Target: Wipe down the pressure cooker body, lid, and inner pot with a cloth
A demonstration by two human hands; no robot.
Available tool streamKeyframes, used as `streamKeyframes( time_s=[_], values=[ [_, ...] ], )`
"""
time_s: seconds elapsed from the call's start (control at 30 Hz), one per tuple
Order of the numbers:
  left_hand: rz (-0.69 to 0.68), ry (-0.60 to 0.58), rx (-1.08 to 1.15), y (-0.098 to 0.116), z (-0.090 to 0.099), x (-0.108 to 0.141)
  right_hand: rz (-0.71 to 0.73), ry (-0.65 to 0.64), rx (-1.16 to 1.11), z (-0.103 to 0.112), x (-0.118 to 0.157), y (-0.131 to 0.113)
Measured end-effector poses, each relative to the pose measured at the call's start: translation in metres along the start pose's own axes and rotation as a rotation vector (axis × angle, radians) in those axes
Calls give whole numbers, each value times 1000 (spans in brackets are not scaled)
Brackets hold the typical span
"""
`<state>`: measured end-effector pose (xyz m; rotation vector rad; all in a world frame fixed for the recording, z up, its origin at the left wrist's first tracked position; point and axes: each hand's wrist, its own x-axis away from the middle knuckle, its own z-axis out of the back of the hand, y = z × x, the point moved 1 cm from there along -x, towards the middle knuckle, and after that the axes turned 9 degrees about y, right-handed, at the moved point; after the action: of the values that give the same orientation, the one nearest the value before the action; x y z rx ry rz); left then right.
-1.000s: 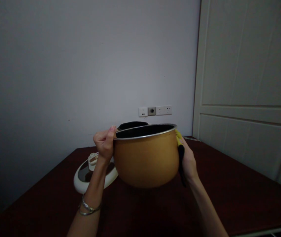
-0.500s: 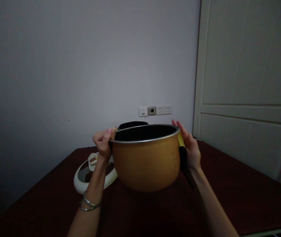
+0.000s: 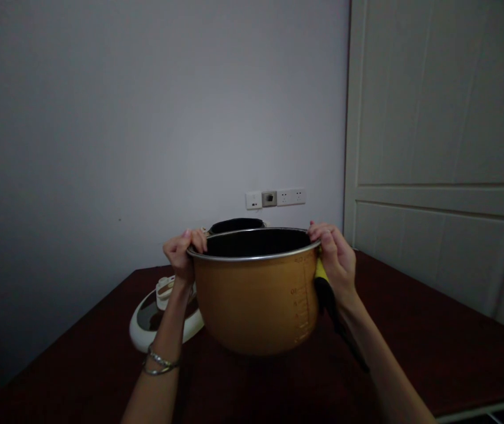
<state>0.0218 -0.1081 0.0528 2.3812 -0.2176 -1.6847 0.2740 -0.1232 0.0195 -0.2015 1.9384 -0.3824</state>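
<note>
A gold rice cooker inner pot (image 3: 252, 306) with a black inside and a silvery rim is held upright above the table. Graduation marks run down the right of its outer wall. My left hand (image 3: 182, 254) grips the rim on the left, fingers hooked inside. On the right, my right hand (image 3: 336, 259) has its fingers curled over the rim. A white-rimmed lid (image 3: 142, 340) with a knob lies behind my left forearm. Partly hidden by the pot and my right wrist is a yellow and black object (image 3: 323, 291), perhaps a handle or cord; I cannot tell which.
Behind the pot, the top of another dark, round-edged vessel (image 3: 236, 224) shows, its lower part hidden. The dark red table (image 3: 411, 341) reaches back to a wall with sockets (image 3: 290, 196). A pale panelled door (image 3: 437, 247) stands at the right.
The pot has turned, bringing its graduation marks into view, and sits slightly lower. My right hand's fingers, stretched out beside the rim before, now curl over it. My left hand keeps its grip.
</note>
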Motion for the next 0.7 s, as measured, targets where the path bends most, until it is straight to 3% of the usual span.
streamKeyframes(
  time_s=[0.2,0.43,0.57,0.7],
  values=[
    [-12,-118,-79,3,7,-6,50,-23,65,-2,3,-16],
    [-187,13,-174,28,11,-11,177,-29,207,-1,5,-44],
    [-329,22,-400,64,-10,9,284,-115,347,-6,11,-58],
    [-440,-233,-666,89,-43,39,383,-172,457,-14,16,-65]
  ],
)
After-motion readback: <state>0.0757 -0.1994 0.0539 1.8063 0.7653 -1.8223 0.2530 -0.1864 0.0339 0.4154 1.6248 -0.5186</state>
